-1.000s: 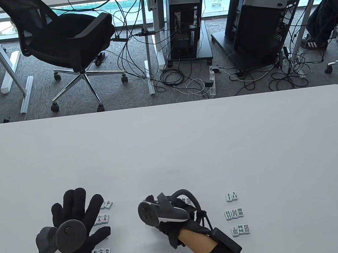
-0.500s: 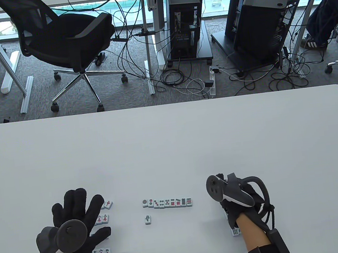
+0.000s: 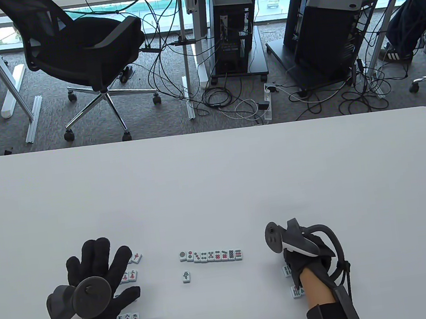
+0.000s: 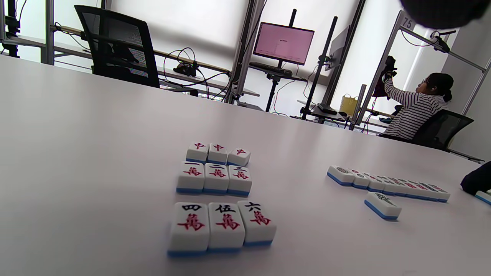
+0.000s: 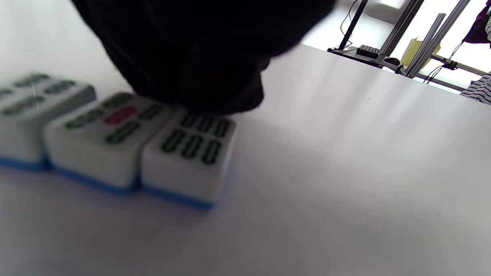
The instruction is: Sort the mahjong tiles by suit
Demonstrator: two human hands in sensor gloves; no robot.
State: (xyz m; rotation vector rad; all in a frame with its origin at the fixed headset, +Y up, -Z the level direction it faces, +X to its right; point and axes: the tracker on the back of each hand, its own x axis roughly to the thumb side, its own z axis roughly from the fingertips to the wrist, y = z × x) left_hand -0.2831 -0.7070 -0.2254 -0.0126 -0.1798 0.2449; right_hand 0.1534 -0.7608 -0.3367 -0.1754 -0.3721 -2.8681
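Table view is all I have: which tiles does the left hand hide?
Observer: Left wrist view shows a four-five-six row beneath the left hand, nearer than the one-two-three row.
Operator: And under the right hand?
Observer: Right wrist view shows it over the far edge of a bamboo row.
Operator: Which tiles?
Observer: The end one is a six, beside a tile with a red centre stick.
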